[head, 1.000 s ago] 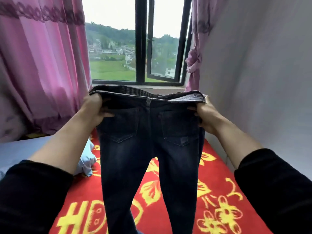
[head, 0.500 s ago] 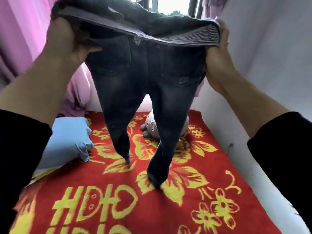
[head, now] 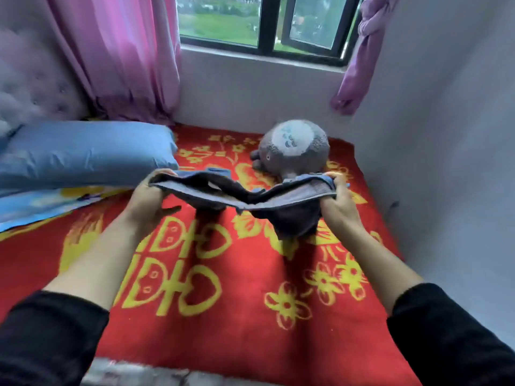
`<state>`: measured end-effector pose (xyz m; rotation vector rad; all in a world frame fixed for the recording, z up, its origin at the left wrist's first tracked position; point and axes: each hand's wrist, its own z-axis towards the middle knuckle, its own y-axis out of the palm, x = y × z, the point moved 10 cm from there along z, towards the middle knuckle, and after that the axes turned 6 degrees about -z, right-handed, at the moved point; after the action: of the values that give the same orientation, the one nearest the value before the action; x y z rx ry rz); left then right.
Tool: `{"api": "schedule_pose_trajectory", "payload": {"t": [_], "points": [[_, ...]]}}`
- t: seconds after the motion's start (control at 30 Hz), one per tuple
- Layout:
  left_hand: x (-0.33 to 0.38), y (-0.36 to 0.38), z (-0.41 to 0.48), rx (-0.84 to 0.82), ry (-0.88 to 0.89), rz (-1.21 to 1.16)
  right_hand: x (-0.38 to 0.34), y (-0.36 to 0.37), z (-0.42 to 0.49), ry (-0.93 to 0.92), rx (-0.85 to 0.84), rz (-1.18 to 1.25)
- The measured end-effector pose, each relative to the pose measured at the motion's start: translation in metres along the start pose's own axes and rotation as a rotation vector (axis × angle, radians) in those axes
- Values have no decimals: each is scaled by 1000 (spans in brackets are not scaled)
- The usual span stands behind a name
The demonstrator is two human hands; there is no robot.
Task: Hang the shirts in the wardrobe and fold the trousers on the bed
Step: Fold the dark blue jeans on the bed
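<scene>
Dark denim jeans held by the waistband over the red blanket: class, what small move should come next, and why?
Probably lower the dark denim jeans flat onto the red flowered blanket. The left hand and right hand grip the waistband ends above it, and bare blanket lies nearer than the grey plush toy.

Daylight enters a black-framed window [head: 262,23] at 12 o'clock; pink curtain [head: 119,57] at 10 o'clock, grey wall [head: 446,135] at 3 o'clock.

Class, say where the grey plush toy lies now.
In the head view, the grey plush toy lies at the far end of the red blanket, right of the blue pillow, just beyond the jeans.
</scene>
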<state>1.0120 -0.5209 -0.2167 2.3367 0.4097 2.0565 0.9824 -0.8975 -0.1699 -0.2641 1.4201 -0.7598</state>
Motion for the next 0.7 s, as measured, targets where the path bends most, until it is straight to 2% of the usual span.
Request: {"api": "schedule_pose_trajectory", "payload": {"t": [0.13, 0.23, 0.3, 0.37, 0.57, 0.7], "points": [[-151, -29, -79, -120, -388, 106, 108, 58, -84, 199, -287, -181], [-226, -53, -138, -90, -697, 95, 164, 83, -137, 294, -487, -379], [-263, -66, -170, -48, -815, 58, 198, 98, -174, 347, -624, -518], [-291, -79, -189, -22, -858, 139, 222, 110, -207, 388, -744, -597], [-330, -129, -188, -28, -725, 606, 259, 144, -261, 461, -1019, -674], [-376, -154, -200, -33, -776, 687, 291, 179, -299, 505, -1145, -660]]}}
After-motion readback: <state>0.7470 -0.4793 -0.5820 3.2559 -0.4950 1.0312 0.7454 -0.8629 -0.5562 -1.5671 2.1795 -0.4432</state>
